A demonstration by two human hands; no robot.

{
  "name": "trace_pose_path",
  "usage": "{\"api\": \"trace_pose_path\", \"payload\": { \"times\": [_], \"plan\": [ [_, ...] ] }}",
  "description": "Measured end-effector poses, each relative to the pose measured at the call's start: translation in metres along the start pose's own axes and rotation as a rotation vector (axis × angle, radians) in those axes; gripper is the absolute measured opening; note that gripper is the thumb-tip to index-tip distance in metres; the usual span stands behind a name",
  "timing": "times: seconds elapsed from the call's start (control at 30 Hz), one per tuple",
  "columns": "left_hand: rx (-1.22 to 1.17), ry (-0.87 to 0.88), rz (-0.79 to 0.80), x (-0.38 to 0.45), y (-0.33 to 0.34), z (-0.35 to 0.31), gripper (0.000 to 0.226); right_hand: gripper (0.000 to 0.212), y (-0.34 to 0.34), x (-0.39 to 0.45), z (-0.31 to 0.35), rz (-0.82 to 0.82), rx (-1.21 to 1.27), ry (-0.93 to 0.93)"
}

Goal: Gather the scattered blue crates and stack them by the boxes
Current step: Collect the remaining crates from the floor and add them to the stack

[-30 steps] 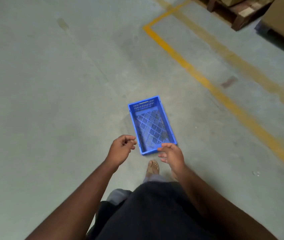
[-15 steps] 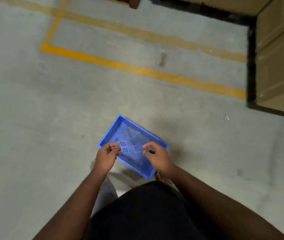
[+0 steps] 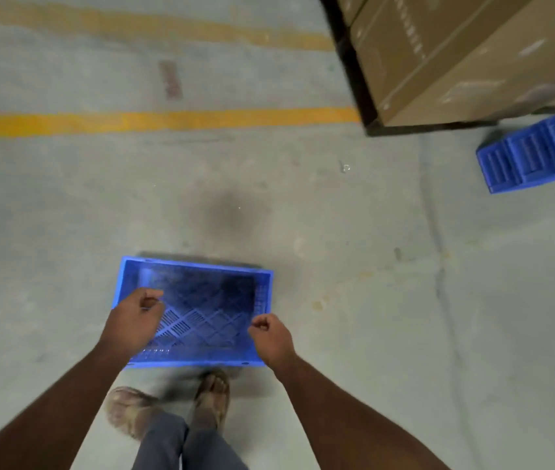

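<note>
**One crate in hand, stack waiting by the boxes**

A person carries a blue crate (image 3: 198, 310) low at 6 o'clock, the left hand (image 3: 133, 317) and right hand (image 3: 271, 337) each closed on a side rim. The gathering looks partly done: a stack of blue crates (image 3: 537, 154) sits at 3 o'clock beside the cardboard boxes (image 3: 465, 56), its count unclear. One carried crate, two yellow floor lines (image 3: 154, 120) are in view; any other scattered crates lie out of sight

We see a grey concrete floor (image 3: 65, 205) marked with 2 yellow painted lines (image 3: 154, 121), a dark stain (image 3: 226, 212), and stacked cardboard boxes (image 3: 465, 56) at upper right.
</note>
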State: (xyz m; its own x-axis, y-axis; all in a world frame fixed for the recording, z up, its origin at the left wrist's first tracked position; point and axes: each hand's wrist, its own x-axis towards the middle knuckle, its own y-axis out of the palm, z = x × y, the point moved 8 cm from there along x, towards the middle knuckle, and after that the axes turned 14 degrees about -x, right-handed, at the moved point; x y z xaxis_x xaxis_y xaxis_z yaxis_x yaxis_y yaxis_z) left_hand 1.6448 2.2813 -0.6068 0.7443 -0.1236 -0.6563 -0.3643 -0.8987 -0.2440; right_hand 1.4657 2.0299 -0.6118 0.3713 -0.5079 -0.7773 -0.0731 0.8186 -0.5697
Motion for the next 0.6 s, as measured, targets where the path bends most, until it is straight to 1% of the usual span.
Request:
{"api": "trace_pose_path", "payload": {
  "times": [0.07, 0.1, 0.17, 0.23, 0.3, 0.33, 0.37, 0.4, 0.43, 0.47, 0.5, 0.53, 0.6],
  "plan": [
    [-0.001, -0.019, -0.034, 0.038, 0.020, 0.031, 0.021, 0.013, 0.022, 0.047, -0.016, -0.002, 0.035, 0.055],
    [0.015, -0.025, -0.041, 0.054, 0.028, 0.049, 0.022, 0.016, 0.035, 0.070, -0.024, -0.004, 0.042, 0.073],
    [0.126, -0.023, -0.054, 0.083, 0.038, 0.090, 0.023, 0.032, 0.061, 0.115, -0.044, -0.040, -0.011, 0.090],
    [0.240, 0.043, -0.038, 0.109, 0.047, 0.129, 0.024, 0.052, 0.081, 0.151, -0.071, -0.146, -0.171, 0.138],
    [0.351, 0.130, -0.069, 0.134, 0.047, 0.159, 0.028, 0.072, 0.103, 0.182, -0.095, -0.250, -0.280, 0.191],
    [0.423, 0.172, -0.107, 0.149, 0.046, 0.172, 0.032, 0.082, 0.114, 0.195, -0.103, -0.272, -0.307, 0.207],
    [0.504, 0.192, -0.145, 0.165, 0.044, 0.189, 0.043, 0.090, 0.128, 0.208, -0.111, -0.277, -0.323, 0.225],
    [0.605, 0.175, -0.181, 0.180, 0.041, 0.204, 0.059, 0.096, 0.140, 0.221, -0.121, -0.285, -0.312, 0.251],
    [0.689, 0.114, -0.222, 0.193, 0.035, 0.222, 0.074, 0.099, 0.149, 0.230, -0.131, -0.304, -0.240, 0.282],
    [0.707, 0.019, -0.259, 0.202, 0.028, 0.239, 0.085, 0.098, 0.155, 0.237, -0.141, -0.340, -0.122, 0.317],
    [0.681, -0.038, -0.285, 0.208, 0.024, 0.252, 0.087, 0.093, 0.160, 0.242, -0.152, -0.393, 0.008, 0.350],
    [0.636, -0.046, -0.309, 0.211, 0.022, 0.258, 0.081, 0.086, 0.163, 0.244, -0.159, -0.448, 0.103, 0.374],
    [0.544, -0.037, -0.357, 0.215, 0.020, 0.262, 0.066, 0.069, 0.164, 0.248, -0.171, -0.533, 0.167, 0.404]
  ]
}}
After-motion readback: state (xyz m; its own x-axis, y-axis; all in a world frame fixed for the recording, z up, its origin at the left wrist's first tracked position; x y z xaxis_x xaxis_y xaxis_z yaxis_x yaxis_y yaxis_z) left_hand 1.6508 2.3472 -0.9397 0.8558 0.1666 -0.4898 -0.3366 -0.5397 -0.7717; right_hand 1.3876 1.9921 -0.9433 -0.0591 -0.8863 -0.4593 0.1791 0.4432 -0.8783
